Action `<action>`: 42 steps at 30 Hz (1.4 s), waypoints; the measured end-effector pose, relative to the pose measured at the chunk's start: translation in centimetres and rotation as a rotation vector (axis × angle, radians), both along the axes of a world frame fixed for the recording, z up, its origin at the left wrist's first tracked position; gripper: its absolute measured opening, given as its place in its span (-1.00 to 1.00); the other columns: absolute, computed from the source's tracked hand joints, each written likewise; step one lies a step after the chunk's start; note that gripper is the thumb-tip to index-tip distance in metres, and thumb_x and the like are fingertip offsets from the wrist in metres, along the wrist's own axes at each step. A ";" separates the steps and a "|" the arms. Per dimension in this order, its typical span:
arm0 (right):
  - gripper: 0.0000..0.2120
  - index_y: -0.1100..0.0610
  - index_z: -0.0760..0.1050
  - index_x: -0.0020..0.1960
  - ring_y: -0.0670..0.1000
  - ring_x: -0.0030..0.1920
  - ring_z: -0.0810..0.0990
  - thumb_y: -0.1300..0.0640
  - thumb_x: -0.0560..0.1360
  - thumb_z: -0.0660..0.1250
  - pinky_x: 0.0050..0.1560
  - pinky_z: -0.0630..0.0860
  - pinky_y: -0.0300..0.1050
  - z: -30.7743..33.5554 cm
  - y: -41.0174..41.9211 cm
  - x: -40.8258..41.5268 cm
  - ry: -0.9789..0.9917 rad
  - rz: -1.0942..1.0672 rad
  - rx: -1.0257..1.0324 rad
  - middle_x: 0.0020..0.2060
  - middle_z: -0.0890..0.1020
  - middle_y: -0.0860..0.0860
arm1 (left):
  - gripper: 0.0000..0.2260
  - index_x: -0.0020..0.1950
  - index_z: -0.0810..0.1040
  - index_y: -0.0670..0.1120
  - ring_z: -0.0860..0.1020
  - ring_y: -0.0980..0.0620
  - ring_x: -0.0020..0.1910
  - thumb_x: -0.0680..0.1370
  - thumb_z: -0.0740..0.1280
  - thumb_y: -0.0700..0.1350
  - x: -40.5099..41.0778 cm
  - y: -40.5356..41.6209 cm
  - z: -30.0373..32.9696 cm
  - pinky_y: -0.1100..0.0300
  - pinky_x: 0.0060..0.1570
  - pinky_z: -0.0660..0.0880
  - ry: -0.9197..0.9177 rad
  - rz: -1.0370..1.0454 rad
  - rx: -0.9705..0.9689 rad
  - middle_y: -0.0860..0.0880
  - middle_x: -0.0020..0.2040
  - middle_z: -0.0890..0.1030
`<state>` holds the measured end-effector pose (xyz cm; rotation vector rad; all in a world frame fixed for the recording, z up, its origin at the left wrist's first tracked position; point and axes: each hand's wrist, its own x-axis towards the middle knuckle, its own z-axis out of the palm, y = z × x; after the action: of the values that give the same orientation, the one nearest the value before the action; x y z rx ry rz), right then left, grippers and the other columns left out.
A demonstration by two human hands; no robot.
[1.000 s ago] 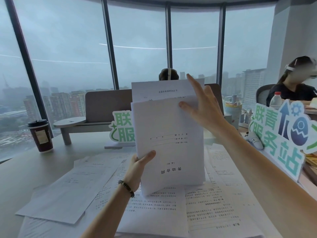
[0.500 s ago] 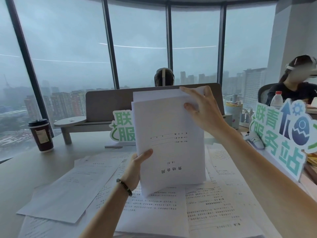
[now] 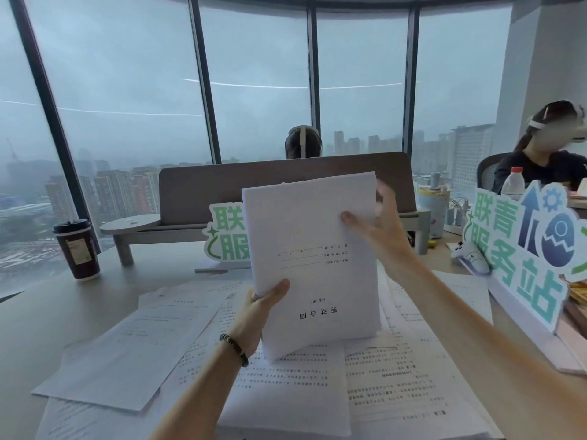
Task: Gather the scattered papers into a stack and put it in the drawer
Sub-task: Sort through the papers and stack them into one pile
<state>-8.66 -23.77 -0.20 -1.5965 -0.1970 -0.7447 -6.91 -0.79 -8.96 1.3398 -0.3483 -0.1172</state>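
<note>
Mid-frame I've got the stack [image 3: 313,262] upright, its lower edge resting on the loose sheets [image 3: 279,385] spread over the desk [image 3: 41,315]. My left hand [image 3: 260,308] pinches the lower left edge, thumb across the front, fingers hidden behind. My right hand [image 3: 379,227] is at the upper right corner, thumb on the front page, fingers curled round the top edge; it's blurred, so exact contact is hard to call. Step in hand, I'd say: squaring up the gathered pages. Plenty of sheets lie flat at centre & lower left, so gathering is approx half done at best. Next move prob needs one hand freed to pull in more pages w/o letting the stack fan. Drawer isn't in view. Coffee cup [image 3: 76,249] stands well apart at left.
</note>
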 end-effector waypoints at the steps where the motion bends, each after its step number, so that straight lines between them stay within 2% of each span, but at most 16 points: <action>1: -0.50 0.02 0.36 0.36 0.00 0.09 0.67 0.12 0.49 0.47 0.04 0.64 -0.07 -1.5 -0.2 0.3 0.083 0.045 0.047 0.07 0.67 -0.05 | -0.85 0.08 0.64 -0.03 0.70 -0.03 -0.06 0.55 0.36 -0.15 0.0 -0.1 -0.2 0.06 -0.13 0.62 0.002 0.006 0.010 -0.06 -0.02 0.73; 4: -0.77 0.10 0.55 0.22 0.05 0.10 0.69 0.07 0.58 0.35 0.04 0.62 -0.06 -6.4 -0.5 0.8 0.278 0.125 0.065 0.08 0.71 -0.01 | -0.83 0.12 0.63 -0.08 0.71 -0.02 -0.09 0.55 0.37 -0.15 0.1 -0.1 -0.4 0.08 -0.17 0.64 0.005 0.039 0.032 -0.06 -0.05 0.74; 8: -0.79 0.03 0.49 0.23 -0.01 0.07 0.68 0.03 0.62 0.28 0.06 0.61 -0.03 -9.1 0.2 0.5 0.357 0.139 0.120 0.11 0.68 -0.06 | -0.86 0.08 0.66 -0.10 0.71 -0.07 -0.08 0.55 0.38 -0.14 0.5 -0.4 -0.6 0.04 -0.14 0.64 -0.009 0.097 0.052 -0.10 -0.05 0.73; 12: -0.79 0.15 0.42 0.19 0.03 0.02 0.69 0.06 0.63 0.27 0.09 0.62 0.10 -9.2 0.7 0.3 0.347 0.084 0.111 0.04 0.69 -0.04 | -0.87 0.07 0.66 -0.11 0.70 -0.11 -0.07 0.55 0.38 -0.16 0.7 -0.5 -0.6 -0.04 -0.09 0.64 -0.008 0.135 0.007 -0.12 -0.05 0.73; 16: -0.78 -0.10 0.43 0.25 -0.04 0.12 0.64 0.04 0.62 0.26 0.21 0.55 0.11 -11.3 1.2 0.0 0.403 0.083 0.031 0.11 0.66 -0.14 | -0.89 0.03 0.67 -0.11 0.70 -0.11 -0.09 0.55 0.38 -0.17 0.8 -0.4 -0.9 -0.04 -0.09 0.63 0.006 0.160 0.014 -0.12 -0.07 0.73; 19: -0.76 -0.14 0.41 0.25 -0.02 0.17 0.60 0.08 0.62 0.22 0.25 0.51 0.16 -11.6 1.5 0.0 0.427 0.057 -0.027 0.15 0.63 -0.14 | -0.88 0.04 0.66 -0.11 0.71 -0.07 -0.12 0.57 0.35 -0.15 1.0 -0.3 -1.0 0.02 -0.18 0.63 -0.021 0.169 0.075 -0.09 -0.10 0.74; 22: -0.77 -0.07 0.40 0.26 -0.02 0.14 0.58 0.13 0.63 0.19 0.18 0.51 0.07 -10.8 1.4 0.2 0.452 0.028 -0.076 0.15 0.61 -0.09 | -0.87 -0.02 0.66 -0.08 0.71 -0.09 -0.16 0.59 0.33 -0.10 1.5 -0.3 -1.1 -0.01 -0.20 0.66 -0.068 0.240 0.220 -0.09 -0.14 0.74; 25: -0.76 -0.05 0.41 0.28 0.01 0.13 0.58 0.06 0.62 0.20 0.16 0.52 0.04 -10.3 0.5 0.4 0.523 0.025 -0.242 0.15 0.60 -0.08 | -0.85 -0.06 0.65 -0.10 0.69 -0.20 -0.11 0.60 0.32 -0.07 2.4 -0.2 -1.4 -0.13 -0.11 0.65 -0.037 0.250 0.325 -0.19 -0.09 0.72; 27: -0.76 0.04 0.46 0.17 0.06 0.08 0.57 -0.05 0.63 0.13 0.00 0.49 -0.03 -10.2 -0.3 0.5 0.587 -0.040 -0.469 0.06 0.59 -0.02 | -0.85 0.02 0.64 -0.14 0.69 -0.18 -0.09 0.59 0.33 -0.09 2.9 0.1 -1.6 -0.09 -0.11 0.64 0.063 0.221 0.310 -0.17 -0.05 0.71; 28: -0.68 0.08 0.46 0.09 0.10 0.06 0.56 -0.11 0.64 0.07 -0.04 0.46 -0.03 -10.2 -0.8 0.5 0.620 -0.134 -0.624 0.03 0.58 0.03 | -0.83 0.06 0.63 -0.17 0.68 -0.18 -0.08 0.59 0.33 -0.10 3.2 0.3 -1.8 -0.06 -0.11 0.63 0.111 0.204 0.299 -0.17 -0.02 0.70; 30: -0.50 0.10 0.48 0.15 0.17 0.14 0.54 -0.22 0.63 -0.06 0.12 0.45 0.06 -10.2 -2.1 0.3 0.736 -0.371 -0.909 0.10 0.57 0.12 | -0.80 0.13 0.60 -0.22 0.66 -0.20 -0.04 0.60 0.33 -0.13 3.8 0.7 -2.3 -0.05 -0.11 0.62 0.201 0.182 0.301 -0.20 0.02 0.69; 32: -0.37 0.06 0.44 0.34 0.24 0.31 0.46 -0.32 0.59 -0.11 0.35 0.28 0.33 -10.3 -3.5 0.2 0.961 -0.507 -1.057 0.30 0.51 0.17 | -0.77 0.19 0.54 -0.26 0.65 -0.23 0.00 0.60 0.31 -0.15 4.4 1.0 -2.9 -0.09 -0.04 0.61 0.283 0.176 0.350 -0.24 0.06 0.66; 35: -0.31 0.04 0.29 0.49 0.28 0.43 0.35 -0.38 0.56 -0.06 0.39 0.03 0.52 -10.6 -5.1 0.1 1.165 -0.476 -1.087 0.44 0.42 0.15 | -0.74 0.23 0.48 -0.31 0.63 -0.27 0.05 0.62 0.27 -0.16 4.6 0.9 -3.4 -0.18 0.06 0.58 0.347 0.161 0.492 -0.30 0.11 0.63; 38: -0.38 0.04 0.25 0.49 0.25 0.40 0.37 -0.31 0.56 0.10 0.41 0.17 0.38 -10.9 -5.3 0.3 1.090 -0.439 -1.070 0.40 0.44 0.12 | -0.75 0.19 0.49 -0.30 0.63 -0.28 0.06 0.61 0.25 -0.16 4.5 0.6 -3.4 -0.24 0.08 0.56 0.343 0.145 0.582 -0.31 0.12 0.63; 40: -0.45 0.06 0.28 0.43 0.21 0.33 0.42 -0.23 0.56 0.20 0.33 0.30 0.21 -10.9 -4.9 0.4 1.020 -0.432 -1.025 0.32 0.49 0.11 | -0.77 0.17 0.51 -0.28 0.64 -0.27 0.06 0.60 0.24 -0.15 4.5 0.5 -3.4 -0.23 0.08 0.57 0.330 0.144 0.611 -0.29 0.09 0.65; 42: -0.47 0.05 0.27 0.41 0.18 0.29 0.44 -0.17 0.54 0.28 0.23 0.34 0.12 -10.8 -4.5 0.6 0.970 -0.408 -0.949 0.28 0.51 0.10 | -0.78 0.15 0.52 -0.26 0.65 -0.25 0.04 0.60 0.24 -0.15 4.4 0.5 -3.3 -0.23 0.07 0.57 0.322 0.146 0.635 -0.27 0.07 0.66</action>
<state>-8.07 -28.30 -11.04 -2.7713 0.5884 -0.0495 -2.54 -0.32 -12.26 1.9326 0.0748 -0.3367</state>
